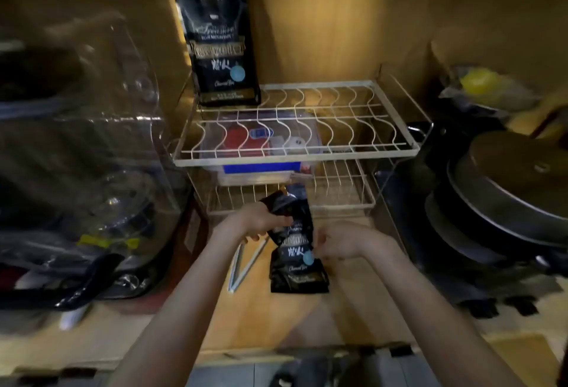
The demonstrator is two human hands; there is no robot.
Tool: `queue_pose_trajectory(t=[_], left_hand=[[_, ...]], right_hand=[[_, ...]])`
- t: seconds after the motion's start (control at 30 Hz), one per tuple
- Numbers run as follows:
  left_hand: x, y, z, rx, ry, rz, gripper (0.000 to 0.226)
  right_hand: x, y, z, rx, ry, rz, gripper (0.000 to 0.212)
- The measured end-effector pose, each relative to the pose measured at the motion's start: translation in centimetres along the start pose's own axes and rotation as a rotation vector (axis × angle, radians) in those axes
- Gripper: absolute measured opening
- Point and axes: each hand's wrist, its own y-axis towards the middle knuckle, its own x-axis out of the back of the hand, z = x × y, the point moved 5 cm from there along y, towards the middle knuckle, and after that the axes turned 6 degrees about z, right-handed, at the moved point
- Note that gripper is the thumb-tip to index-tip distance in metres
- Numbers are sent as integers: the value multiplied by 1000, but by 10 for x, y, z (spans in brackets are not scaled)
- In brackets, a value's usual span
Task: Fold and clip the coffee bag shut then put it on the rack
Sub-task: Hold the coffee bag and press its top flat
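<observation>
Room: a dim cupboard-like corner with brown walls, lit warm from the middle
Floor: a wooden surface, bare in front of the rack
Left side: a clear plastic case with blurred things inside; I cannot tell what they are
Right side: dark pans stacked, cut off by the frame edge
Rack: a white wire rack with two levels; a second bag stands upright on the upper level at its left back corner, a clear box sits under that level
Bag: the black coffee bag stands on the floor just before the rack, its top bent over to the left
Left hand: the left hand is closed on the bent top of the bag
Right hand: the right hand touches the bag's right edge, fingers curled; how firmly it grips I cannot tell
Clips: two long pale clips lie on the floor left of the bag, partly under the left hand
Hard to see: the whole picture is blurred, small print on the bags is unreadable
</observation>
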Motion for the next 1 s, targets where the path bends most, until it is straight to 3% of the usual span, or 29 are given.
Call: queue_pose_trajectory(t=[0.07, 0.17, 0.27, 0.43, 0.53, 0.67, 0.83, 1.0], left_hand=[[-13, 9, 5, -23, -77, -3, 48], [-35, 25, 16, -71, -213, -21, 74], [-49, 36, 25, -94, -367, -147, 84], [-62, 42, 28, -109, -596, -350, 87], [-74, 51, 28, -103, -626, -338, 85], [-82, 57, 34, -107, -703, -368, 108], [-84, 51, 43, -147, -724, -431, 114], [-86, 36, 42, -317, -659, -473, 122]], right_hand=[[-15, 10, -9, -43, 0, 11, 28], [-38, 23, -28, -57, 114, -47, 29], [-57, 35, -48, -79, 188, -156, 43], [-84, 51, -71, -105, 360, -338, 36], [-92, 51, -78, -92, 473, -448, 29], [-100, 47, -79, -77, 624, -594, 18], [-112, 46, -86, -68, 883, -699, 16], [-117, 42, -84, -74, 841, -816, 10]])
